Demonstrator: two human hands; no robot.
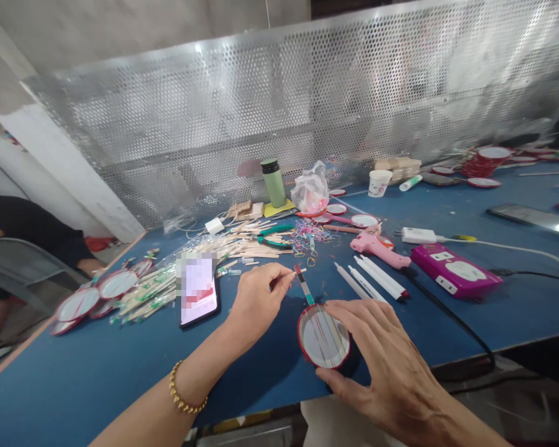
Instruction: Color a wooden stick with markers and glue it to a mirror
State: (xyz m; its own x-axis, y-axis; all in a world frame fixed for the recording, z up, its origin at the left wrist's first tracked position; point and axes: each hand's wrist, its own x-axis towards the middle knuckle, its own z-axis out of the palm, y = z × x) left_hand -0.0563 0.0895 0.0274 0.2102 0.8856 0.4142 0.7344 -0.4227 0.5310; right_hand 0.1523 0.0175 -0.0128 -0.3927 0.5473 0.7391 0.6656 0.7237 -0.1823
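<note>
My right hand (377, 354) curls its thumb and fingers around a small red-rimmed round disc (323, 338) near the table's front edge. Thin strings run across its pale face. A flat craft stick (304, 287) with brown, white and teal bands sticks out from the disc's far side. At the stick's far end, my left hand (261, 298) pinches a thin pale wooden peg (300, 271), which lies across that end. White marker pens (370, 279) lie just beyond my right hand. A phone (199, 290) with a lit screen is left of my left hand.
Wooden sticks (153, 292), green-handled pliers (274, 239) and coloured rubber bands (312, 233) cover the middle left. A pink glue gun (379, 247) and purple power strip (454, 270) trail cables rightward. Behind stand a green bottle (273, 185), a paper cup (379, 184) and a perforated metal panel (242, 112).
</note>
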